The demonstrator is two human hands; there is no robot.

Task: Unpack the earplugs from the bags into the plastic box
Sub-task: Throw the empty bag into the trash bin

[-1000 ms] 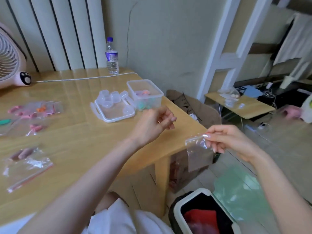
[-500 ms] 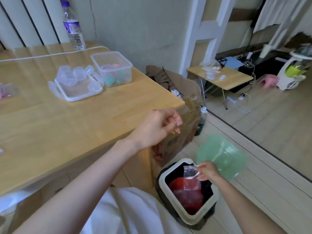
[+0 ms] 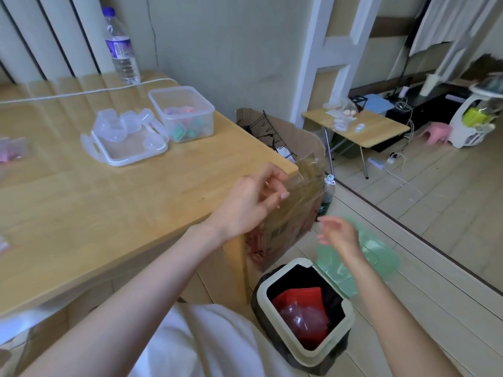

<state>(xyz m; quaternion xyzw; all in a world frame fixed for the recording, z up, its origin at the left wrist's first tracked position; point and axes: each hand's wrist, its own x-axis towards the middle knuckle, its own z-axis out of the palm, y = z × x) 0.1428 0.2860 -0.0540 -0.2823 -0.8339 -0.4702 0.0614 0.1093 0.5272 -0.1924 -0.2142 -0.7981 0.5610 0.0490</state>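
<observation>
Head view: open bin (image 3: 349,318) beside table (image 3: 109,213), bottle (image 3: 122,50) behind plastic box (image 3: 181,88)

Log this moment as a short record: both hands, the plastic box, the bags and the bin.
left hand: over the table corner, fingers loosely curled, nothing visible in it
right hand: open, empty, blurred, near the bin
plastic box: uncovered on the table, coloured earplugs inside
box lid: flat beside the box, small clear cups on it
bag: at the table's left edge, pink items inside
bin: on the floor, green lid up, red bag inside
</observation>
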